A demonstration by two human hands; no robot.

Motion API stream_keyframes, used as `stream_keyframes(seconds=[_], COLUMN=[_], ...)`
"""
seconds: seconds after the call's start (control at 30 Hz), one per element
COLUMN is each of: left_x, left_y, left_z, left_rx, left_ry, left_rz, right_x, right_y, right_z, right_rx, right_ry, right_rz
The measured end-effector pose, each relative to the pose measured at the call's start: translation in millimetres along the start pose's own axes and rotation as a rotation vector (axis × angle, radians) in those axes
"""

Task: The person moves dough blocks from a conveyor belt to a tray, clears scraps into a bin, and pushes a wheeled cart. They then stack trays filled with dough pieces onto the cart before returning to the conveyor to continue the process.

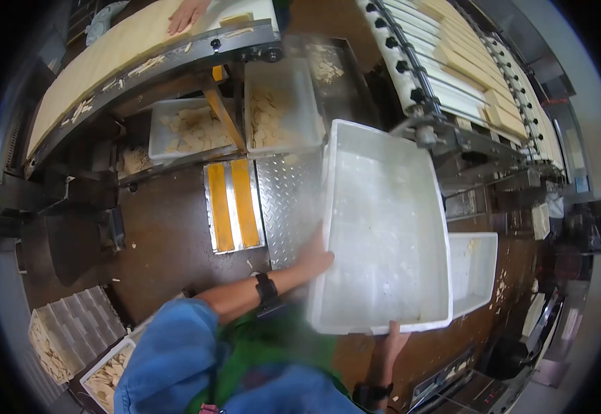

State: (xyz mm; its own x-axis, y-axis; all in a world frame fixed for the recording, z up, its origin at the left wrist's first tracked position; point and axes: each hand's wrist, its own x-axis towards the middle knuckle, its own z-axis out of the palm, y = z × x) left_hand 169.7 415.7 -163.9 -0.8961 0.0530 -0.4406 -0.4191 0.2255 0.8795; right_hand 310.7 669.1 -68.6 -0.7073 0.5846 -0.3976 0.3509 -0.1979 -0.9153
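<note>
Head view — white tub, hands gripping left side and near edge

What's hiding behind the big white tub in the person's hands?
Past the held tub, part of another white tub peeks out, with yellowish bits in it. The held tub covers the rest, so I can't see what else is there.
</note>
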Motion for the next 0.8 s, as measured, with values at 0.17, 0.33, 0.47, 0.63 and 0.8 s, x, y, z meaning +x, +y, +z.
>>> stream_keyframes(seconds=[0.17,0.33,0.47,0.63,0.8], left_x=[114.5,256.4,395.5,469.8,458.9], left_y=[24.6,38.9,34.2,24.6,-38.8], left_z=[-23.4,-34.0,-44.9,-77.5,-133.0], left_rx=[-0.039,-0.08,-0.082,-0.576,-0.555], left_ry=[0.086,0.144,0.107,0.154,-0.002], left_rz=[-0.105,-0.179,0.015,-0.04,-0.405], right_x=[142.6,297.1,424.4,495.6,578.0], right_y=[-2.3,6.8,30.3,38.0,61.3], right_z=[107.4,193.2,257.9,315.1,407.8], right_rx=[0.086,0.033,0.119,-1.272,-1.239], right_ry=[0.091,0.048,0.129,0.023,0.073], right_rz=[-0.173,-0.144,-0.088,-0.787,-0.909])
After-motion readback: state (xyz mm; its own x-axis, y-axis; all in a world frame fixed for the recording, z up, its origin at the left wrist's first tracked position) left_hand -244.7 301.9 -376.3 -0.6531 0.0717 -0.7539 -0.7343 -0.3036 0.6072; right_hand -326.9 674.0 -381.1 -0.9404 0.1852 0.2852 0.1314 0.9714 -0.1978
